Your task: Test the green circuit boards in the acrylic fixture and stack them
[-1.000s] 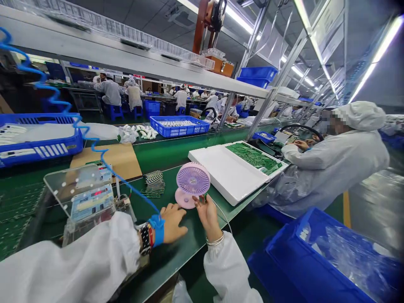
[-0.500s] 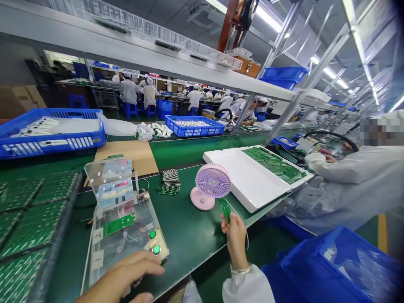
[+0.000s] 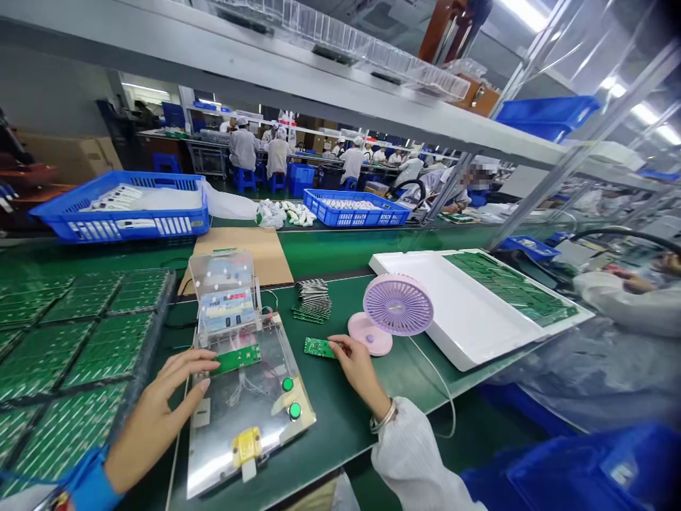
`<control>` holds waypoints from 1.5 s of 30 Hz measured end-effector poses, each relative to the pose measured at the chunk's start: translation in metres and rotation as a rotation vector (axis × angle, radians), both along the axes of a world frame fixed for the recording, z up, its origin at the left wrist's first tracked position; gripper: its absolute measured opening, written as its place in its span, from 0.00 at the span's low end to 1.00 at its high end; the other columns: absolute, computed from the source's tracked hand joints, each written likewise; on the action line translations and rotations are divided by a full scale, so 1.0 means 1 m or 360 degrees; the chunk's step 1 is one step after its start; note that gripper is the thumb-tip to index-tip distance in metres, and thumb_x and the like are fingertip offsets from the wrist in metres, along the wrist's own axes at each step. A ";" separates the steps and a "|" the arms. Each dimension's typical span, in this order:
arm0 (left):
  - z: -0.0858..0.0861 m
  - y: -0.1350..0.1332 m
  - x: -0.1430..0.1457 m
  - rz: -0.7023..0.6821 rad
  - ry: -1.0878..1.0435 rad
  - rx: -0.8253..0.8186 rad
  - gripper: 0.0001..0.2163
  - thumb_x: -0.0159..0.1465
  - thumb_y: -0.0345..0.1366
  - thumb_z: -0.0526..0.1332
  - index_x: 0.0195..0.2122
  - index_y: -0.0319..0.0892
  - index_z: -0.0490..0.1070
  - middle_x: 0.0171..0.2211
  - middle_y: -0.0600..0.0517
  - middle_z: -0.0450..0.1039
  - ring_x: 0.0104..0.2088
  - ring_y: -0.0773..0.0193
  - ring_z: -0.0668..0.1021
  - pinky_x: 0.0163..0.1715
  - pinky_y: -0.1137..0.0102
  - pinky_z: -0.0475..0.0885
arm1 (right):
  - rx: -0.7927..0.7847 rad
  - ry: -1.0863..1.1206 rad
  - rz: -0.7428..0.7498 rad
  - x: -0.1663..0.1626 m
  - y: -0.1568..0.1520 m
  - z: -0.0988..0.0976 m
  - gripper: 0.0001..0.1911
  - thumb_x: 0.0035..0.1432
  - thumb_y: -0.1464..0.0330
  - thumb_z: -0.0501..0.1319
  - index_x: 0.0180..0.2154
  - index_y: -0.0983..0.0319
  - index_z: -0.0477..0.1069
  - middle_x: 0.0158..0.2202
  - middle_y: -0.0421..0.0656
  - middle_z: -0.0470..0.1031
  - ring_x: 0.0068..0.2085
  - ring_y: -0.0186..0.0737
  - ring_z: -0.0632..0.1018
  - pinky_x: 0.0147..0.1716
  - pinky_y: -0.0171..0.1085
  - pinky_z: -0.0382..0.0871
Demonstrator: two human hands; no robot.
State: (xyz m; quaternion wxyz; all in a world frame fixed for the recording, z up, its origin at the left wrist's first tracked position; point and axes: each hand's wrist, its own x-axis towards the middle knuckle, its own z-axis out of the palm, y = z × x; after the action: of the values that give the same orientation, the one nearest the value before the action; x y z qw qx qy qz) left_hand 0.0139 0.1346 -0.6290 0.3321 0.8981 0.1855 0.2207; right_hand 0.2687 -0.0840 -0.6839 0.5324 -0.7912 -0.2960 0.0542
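My R hand (image 3: pixel 360 369) pinches one end of a small green PCB (image 3: pixel 318 347) btwn thumb and fingers — it's over the green bench (image 3: pixel 333 426), btwn the clear-topped box (image 3: pixel 213 447) and the pink fan (image 3: pixel 398 305). My L hand (image 3: pixel 152 415) is spread, thumb apart from fingers, at the L end of a 2nd PCB (image 3: pixel 240 358) on that box — can't tell if fingertips touch it. Stacked boards (image 3: pixel 313 298) sit just beyond.

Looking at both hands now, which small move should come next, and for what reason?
Probably the left hand should close on the green board lying on the clear fixture and lift it: its fingertips reach that board's left end, with the thumb apart, while the right hand holds a second board beside the fixture.
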 end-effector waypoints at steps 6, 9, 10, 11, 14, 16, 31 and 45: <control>-0.012 0.003 0.011 0.0119 -0.0007 0.0152 0.16 0.59 0.46 0.56 0.46 0.47 0.68 0.49 0.48 0.64 0.52 0.50 0.65 0.50 0.53 0.63 | 0.0077 0.0030 0.0074 -0.005 0.003 0.009 0.16 0.52 0.59 0.58 0.34 0.64 0.74 0.25 0.43 0.73 0.25 0.37 0.70 0.25 0.35 0.63; -0.013 0.005 0.015 0.0144 0.0009 0.0211 0.16 0.58 0.47 0.58 0.45 0.46 0.70 0.45 0.48 0.65 0.48 0.52 0.66 0.48 0.55 0.64 | 0.0190 0.0184 0.0199 -0.018 0.008 0.032 0.16 0.51 0.58 0.59 0.34 0.64 0.73 0.22 0.41 0.70 0.21 0.33 0.67 0.19 0.32 0.60; -0.013 0.005 0.015 0.0150 0.0012 0.0222 0.15 0.58 0.46 0.58 0.44 0.46 0.70 0.44 0.48 0.65 0.47 0.52 0.67 0.47 0.56 0.65 | 0.0213 0.0248 0.0286 -0.024 0.011 0.039 0.16 0.50 0.58 0.60 0.34 0.64 0.73 0.20 0.39 0.69 0.19 0.31 0.65 0.17 0.31 0.59; -0.013 0.005 0.015 0.0155 0.0016 0.0226 0.15 0.58 0.46 0.58 0.43 0.46 0.71 0.43 0.48 0.65 0.46 0.53 0.67 0.46 0.58 0.65 | 0.0223 0.0300 0.0385 -0.030 0.015 0.046 0.15 0.50 0.59 0.61 0.34 0.64 0.73 0.19 0.39 0.68 0.18 0.30 0.64 0.16 0.31 0.58; -0.011 0.004 0.015 0.0167 0.0008 0.0209 0.13 0.58 0.44 0.58 0.42 0.46 0.72 0.41 0.49 0.65 0.45 0.54 0.67 0.45 0.60 0.65 | 0.0203 0.0318 0.0668 -0.048 0.029 0.058 0.13 0.51 0.60 0.61 0.33 0.63 0.74 0.22 0.39 0.70 0.18 0.28 0.65 0.17 0.30 0.61; -0.010 0.002 0.015 0.0180 0.0004 0.0178 0.14 0.57 0.43 0.59 0.43 0.46 0.71 0.41 0.49 0.64 0.45 0.54 0.66 0.46 0.60 0.65 | 0.0179 0.0272 0.0783 -0.056 0.037 0.060 0.12 0.52 0.61 0.60 0.34 0.62 0.74 0.26 0.41 0.72 0.20 0.29 0.67 0.18 0.30 0.64; 0.001 -0.002 0.011 0.0243 -0.0021 -0.0063 0.14 0.55 0.39 0.62 0.44 0.45 0.72 0.40 0.50 0.65 0.45 0.55 0.66 0.47 0.60 0.64 | 0.0150 0.0261 0.0899 -0.069 0.051 0.058 0.11 0.53 0.63 0.59 0.38 0.62 0.73 0.28 0.42 0.73 0.20 0.28 0.69 0.19 0.29 0.66; 0.013 -0.019 -0.005 0.0041 -0.0008 -0.0677 0.12 0.58 0.41 0.60 0.39 0.44 0.75 0.37 0.50 0.74 0.41 0.58 0.74 0.43 0.65 0.69 | 0.0241 -0.0377 0.1046 -0.080 0.058 0.061 0.07 0.58 0.72 0.55 0.35 0.60 0.71 0.37 0.46 0.76 0.41 0.39 0.76 0.40 0.40 0.70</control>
State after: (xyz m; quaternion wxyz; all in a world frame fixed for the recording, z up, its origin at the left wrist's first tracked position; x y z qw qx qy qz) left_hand 0.0090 0.1154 -0.6161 0.5119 0.8047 0.2386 0.1831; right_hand 0.1888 -0.0255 -0.6225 0.5057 -0.6129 -0.5974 0.1085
